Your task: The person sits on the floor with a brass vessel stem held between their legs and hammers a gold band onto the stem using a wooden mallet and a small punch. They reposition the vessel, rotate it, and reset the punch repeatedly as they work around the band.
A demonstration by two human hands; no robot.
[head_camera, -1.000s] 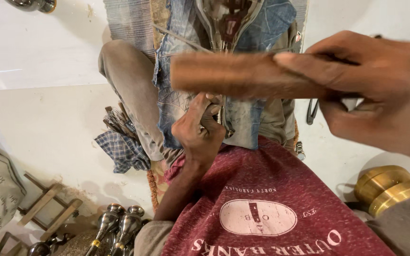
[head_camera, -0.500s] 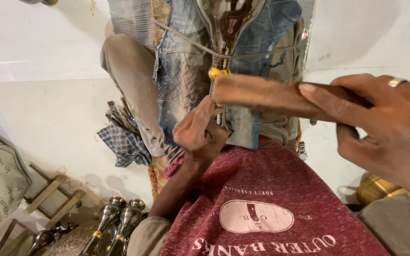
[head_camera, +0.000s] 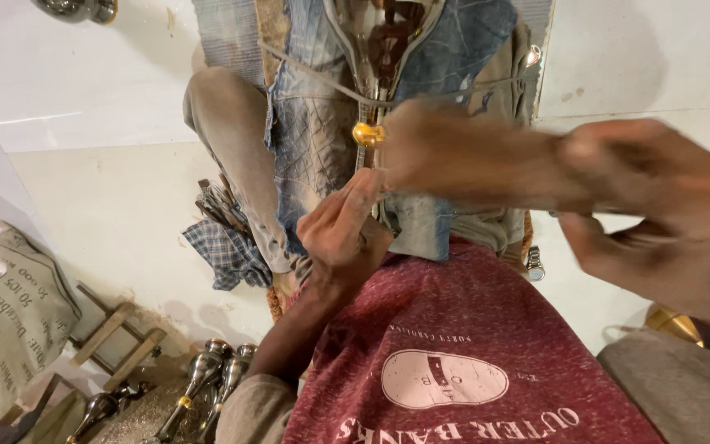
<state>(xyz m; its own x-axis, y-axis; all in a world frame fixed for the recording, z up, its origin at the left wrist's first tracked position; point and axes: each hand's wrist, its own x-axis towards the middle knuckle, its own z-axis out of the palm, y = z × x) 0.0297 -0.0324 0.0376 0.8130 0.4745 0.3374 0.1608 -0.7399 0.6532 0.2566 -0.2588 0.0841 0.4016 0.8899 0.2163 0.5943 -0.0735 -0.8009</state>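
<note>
My right hand (head_camera: 651, 218) is at the right, blurred by motion, gripping a thick brown wooden stick (head_camera: 470, 160) that lies crosswise. The stick's left end sits by a small shiny brass piece (head_camera: 369, 133) in front of a worn denim cloth (head_camera: 314, 140). My left hand (head_camera: 340, 234) is in the middle, just below the brass piece, with its fingers held together and pointing up at it. Whether it holds anything is hidden. My red printed shirt (head_camera: 470, 362) fills the lower middle.
A leg in grey trousers (head_camera: 232, 156) bends at the left of the denim, with a checked rag (head_camera: 223, 251) below it. Several metal fittings (head_camera: 207, 378) lie at bottom left beside wooden slats (head_camera: 117, 337) and a printed sack (head_camera: 10, 304). A brass part (head_camera: 675, 322) sits at the right.
The wooden stick and my right hand have moved away from the camera and down to the right, and are now blurred. The brass piece has come into view. My left hand's fingers have stretched upward.
</note>
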